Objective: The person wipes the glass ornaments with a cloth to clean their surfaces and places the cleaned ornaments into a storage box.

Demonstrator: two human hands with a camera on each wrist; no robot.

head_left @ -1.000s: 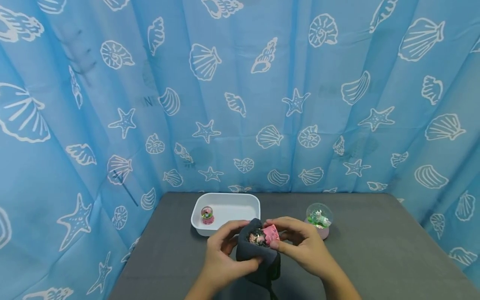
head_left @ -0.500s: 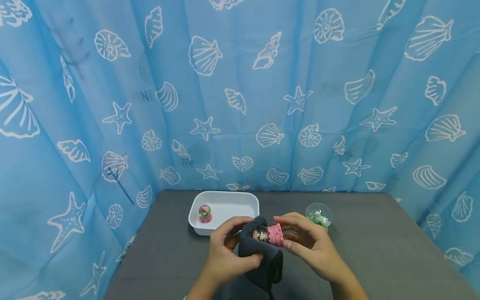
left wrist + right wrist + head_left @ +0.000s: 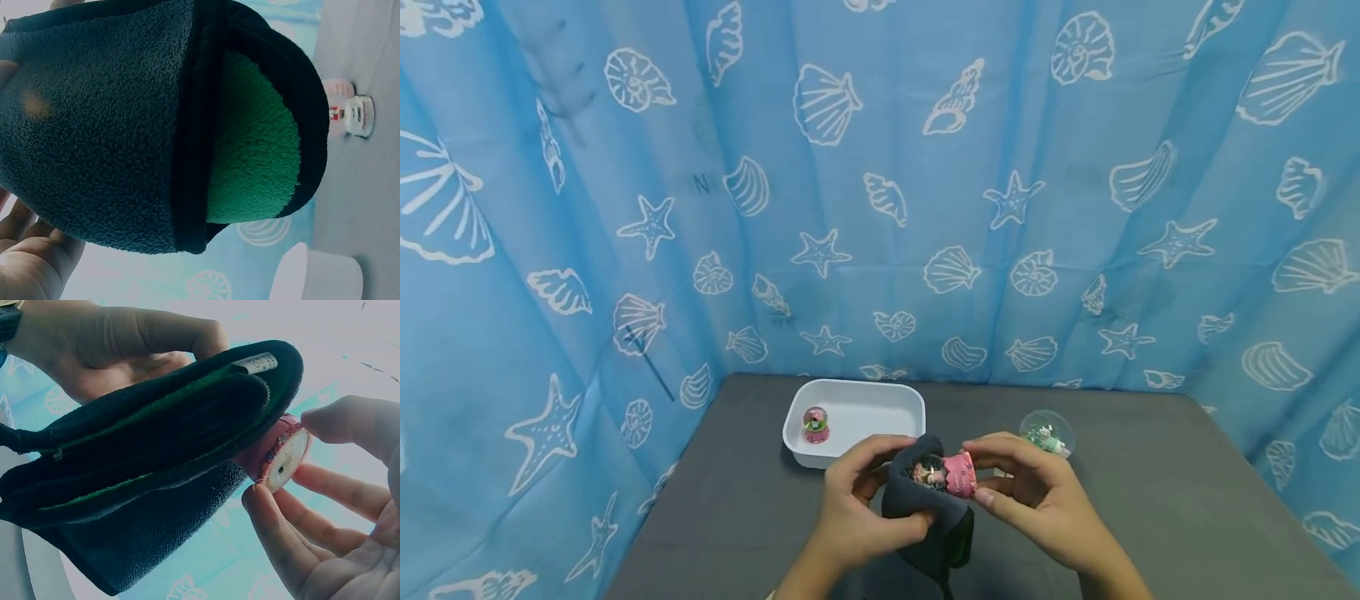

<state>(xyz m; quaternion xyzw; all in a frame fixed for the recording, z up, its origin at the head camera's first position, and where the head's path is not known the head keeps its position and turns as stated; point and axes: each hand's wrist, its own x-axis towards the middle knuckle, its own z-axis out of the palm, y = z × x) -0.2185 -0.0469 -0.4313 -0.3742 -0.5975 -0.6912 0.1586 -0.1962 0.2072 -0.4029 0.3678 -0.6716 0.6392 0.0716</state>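
Observation:
In the head view, my left hand [image 3: 865,508] grips a dark grey fleecy cloth [image 3: 901,492] with black trim, folded around the glass ball of a small snow globe [image 3: 960,476]. The globe lies on its side, its pink base pointing right. At that base, my right hand [image 3: 1037,492] pinches with fingertips and thumb. Seen from the right wrist, the base's pale underside [image 3: 290,462] faces those fingers, and a white label [image 3: 257,363] shows on the cloth. A green inner face [image 3: 256,144] of the cloth appears in the left wrist view.
A white tray [image 3: 880,408] holds another small snow globe [image 3: 816,425] at its left end. Behind my right hand stands a larger snow globe [image 3: 1048,433]. A blue seashell curtain [image 3: 880,208] hangs behind the grey table [image 3: 730,500].
My right fingers have drawn out toward the end of the pink base, and more of the base shows. The globe has turned slightly. My left hand keeps its grip on the cloth.

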